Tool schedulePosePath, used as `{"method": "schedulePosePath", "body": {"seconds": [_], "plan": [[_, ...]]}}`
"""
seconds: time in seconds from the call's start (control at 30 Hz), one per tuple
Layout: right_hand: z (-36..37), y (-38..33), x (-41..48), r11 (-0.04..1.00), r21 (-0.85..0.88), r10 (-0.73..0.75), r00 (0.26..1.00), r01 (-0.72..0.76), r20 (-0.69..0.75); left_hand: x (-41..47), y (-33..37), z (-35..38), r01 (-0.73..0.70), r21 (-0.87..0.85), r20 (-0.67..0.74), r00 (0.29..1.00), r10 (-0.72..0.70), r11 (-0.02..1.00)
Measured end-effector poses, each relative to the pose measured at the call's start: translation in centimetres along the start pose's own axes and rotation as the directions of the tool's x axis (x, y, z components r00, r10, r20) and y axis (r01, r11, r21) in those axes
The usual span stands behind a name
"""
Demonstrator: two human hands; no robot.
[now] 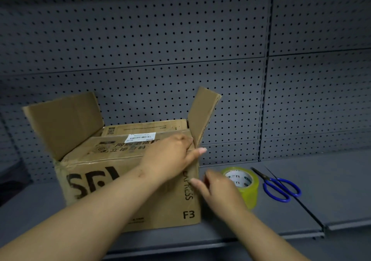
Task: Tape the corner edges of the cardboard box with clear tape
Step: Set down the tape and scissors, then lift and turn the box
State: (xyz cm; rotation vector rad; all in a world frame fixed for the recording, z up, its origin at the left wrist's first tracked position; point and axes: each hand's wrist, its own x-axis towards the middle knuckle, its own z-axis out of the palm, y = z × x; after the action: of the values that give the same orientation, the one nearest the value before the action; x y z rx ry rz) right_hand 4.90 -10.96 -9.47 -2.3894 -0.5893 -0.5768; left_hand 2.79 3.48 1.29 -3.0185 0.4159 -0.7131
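Cardboard box (90,182), long axis left-right

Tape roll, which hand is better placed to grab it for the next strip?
Probably right. The right hand touches the cardboard box at its corner edge, just beside the tape roll; the left hand presses the top corner, farther away.

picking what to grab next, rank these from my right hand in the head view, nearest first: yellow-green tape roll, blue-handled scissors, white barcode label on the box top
1. Yellow-green roll of clear tape: just behind the right hand, on the grey shelf.
2. Blue-handled scissors: farther right on the shelf.
3. White barcode label: up left, atop the brown cardboard box.
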Motion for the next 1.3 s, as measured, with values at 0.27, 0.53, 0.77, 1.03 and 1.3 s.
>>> {"method": "schedulePosePath", "body": {"seconds": [0.27, 0.53, 0.77, 1.03, 1.3], "plan": [[2.2, 0.7, -0.6, 0.979, -0.176, -0.077, 0.989, 0.099, 0.126, -0.3, 1.5, 0.6, 0.084, 0.169, -0.011, 0.996, -0.083, 0.982], [1.7, 1.2, -0.5, 0.990, -0.069, -0.103, 0.963, 0.124, 0.247, -0.6, 3.8, 1.9, 0.229, 0.153, -0.089, 0.972, -0.217, 0.961], [-1.8, 2.6, 1.5, 0.989, -0.109, -0.038, 0.886, 0.099, 0.462, -1.1, 4.8, 1.4, 0.292, 0.096, -0.153, 0.949, -0.275, 0.952], [-5.9, 4.2, 3.0, 0.985, 0.124, 0.086, 0.967, -0.118, 0.241, -8.5, 1.8, -3.5, 0.179, -0.188, -0.107, 0.974, -0.201, 0.966], [-7.2, -1.7, 4.3, 0.771, 0.622, -0.031, 0.967, -0.137, 0.252, -18.8, -6.2, -9.0, 0.382, -0.570, -0.045, 0.870, -0.492, 0.728]]}}
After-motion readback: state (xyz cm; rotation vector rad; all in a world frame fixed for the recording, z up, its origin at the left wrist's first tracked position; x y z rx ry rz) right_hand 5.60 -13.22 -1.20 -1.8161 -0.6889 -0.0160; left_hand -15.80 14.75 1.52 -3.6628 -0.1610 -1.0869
